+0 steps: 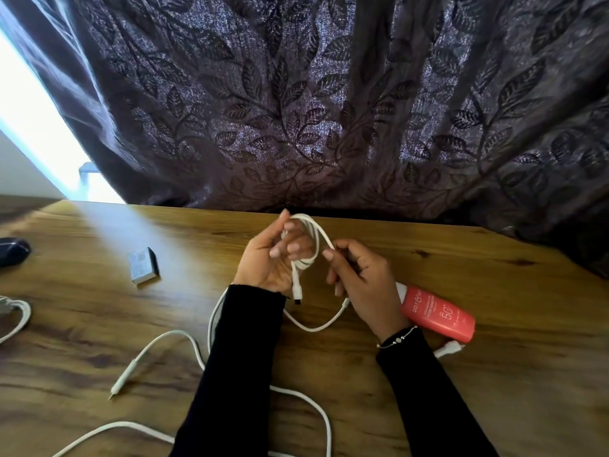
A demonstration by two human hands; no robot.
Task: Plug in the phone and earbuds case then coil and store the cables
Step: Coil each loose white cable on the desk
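The coiling step looks to be under way, judged from how things lie: the left hand [268, 258] has its fingers curled round a few loops of a white cable [313, 245], with one plug end [297, 293] hanging just below the palm, while the right hand [359, 278] pinches the same cable between thumb and curled fingers and feeds the free run, which sags in a loop down to the surface [494, 374] between the two wrists. No phone and no earbuds case show anywhere, so whether the plugging-in is done cannot be told. What seems left is plain enough — the rest of this cable to wind, then a second white cable [194, 344] lying loose across the near part of the surface, its tip [118, 384] pointing to the near left, and another coil of cable [19, 315] at the left edge, partly cut off. No box or drawer for storing is in sight. As for room: a patterned curtain [329, 110] hangs right down to the far edge, just behind the hands, so there is little space to reach forward. A pink tube [438, 316] lies touching or just beside the right wrist, and a small grey box [143, 265] sits well apart to the left — the middle and right of the surface offer the freest ground for laying a finished coil down.
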